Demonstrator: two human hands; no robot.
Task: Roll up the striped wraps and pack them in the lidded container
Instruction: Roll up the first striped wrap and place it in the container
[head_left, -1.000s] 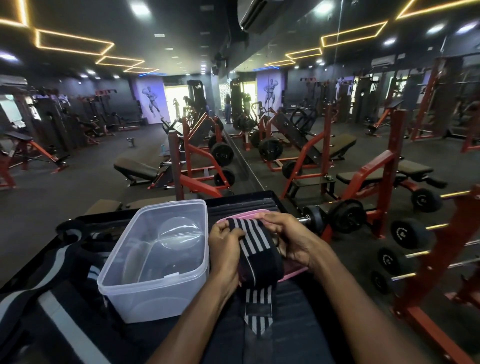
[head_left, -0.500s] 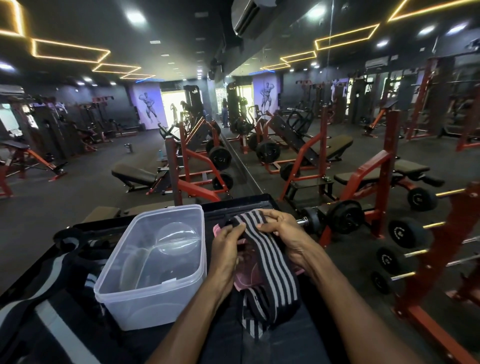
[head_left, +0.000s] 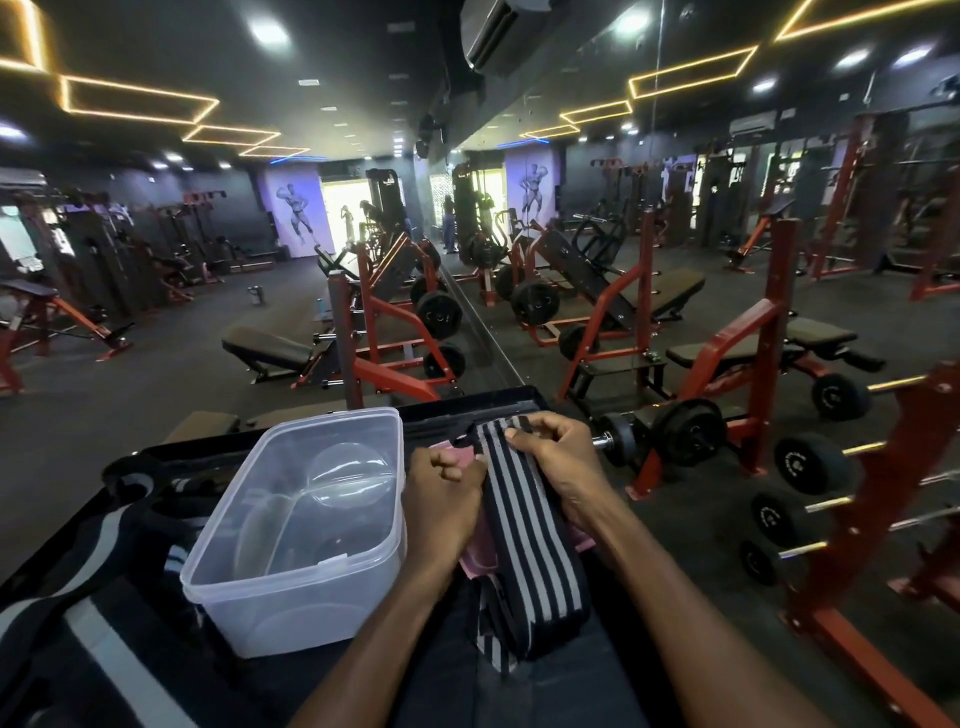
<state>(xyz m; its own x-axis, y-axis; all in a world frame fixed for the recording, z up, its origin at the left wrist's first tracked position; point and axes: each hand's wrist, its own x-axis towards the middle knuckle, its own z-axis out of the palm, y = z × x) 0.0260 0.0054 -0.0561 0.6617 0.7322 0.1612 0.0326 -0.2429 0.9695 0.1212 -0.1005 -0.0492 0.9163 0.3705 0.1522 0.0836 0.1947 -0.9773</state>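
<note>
A black wrap with grey stripes (head_left: 524, 540) lies stretched lengthwise between my two hands, its near end folded on the dark surface. My right hand (head_left: 558, 457) pinches the wrap's far end with its fingertips. My left hand (head_left: 441, 499) is closed against the wrap's left edge. Under the wrap lies a pink lid (head_left: 475, 558), mostly hidden. The clear plastic container (head_left: 311, 525) stands open just left of my left hand, with nothing striped inside it.
More black-and-grey wraps (head_left: 98, 551) lie piled at the left on the black table (head_left: 467, 402). Right of the table, red racks hold dumbbells (head_left: 675, 431). Benches and weight machines fill the gym floor beyond.
The wrap has been drawn out longer and flatter between my hands. My right hand shifted toward the far end, and more pink lid shows beneath.
</note>
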